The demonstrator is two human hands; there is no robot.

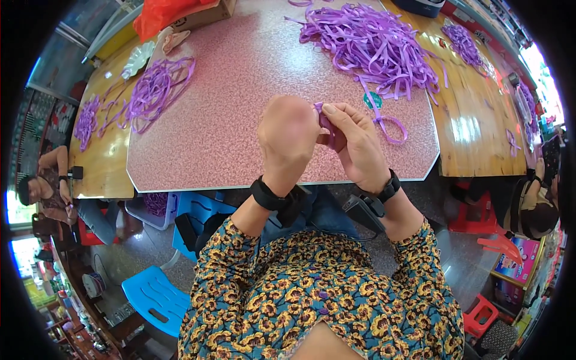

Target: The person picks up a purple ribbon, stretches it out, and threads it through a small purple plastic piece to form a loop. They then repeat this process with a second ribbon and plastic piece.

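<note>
Purple ribbon (pixel 323 120) is pinched between the thumb and fingers of my right hand (pixel 362 144), above the near part of the speckled pink table (pixel 228 108). My left hand (pixel 289 129) is right beside it, its back toward me and smeared by motion. Its fingers are hidden, so their grip does not show. A thin ribbon loop (pixel 393 129) lies on the table just right of my right hand. It trails from a big tangled heap of purple ribbons (pixel 372 45) at the far right.
More purple ribbons (pixel 159 90) hang over the table's left side onto a wooden table (pixel 99 168). An orange-red bag (pixel 168 15) and a cardboard box (pixel 210 15) are at the far left. Blue stools (pixel 157 294) stand below left. People sit at the left (pixel 57 186) and right (pixel 531 204).
</note>
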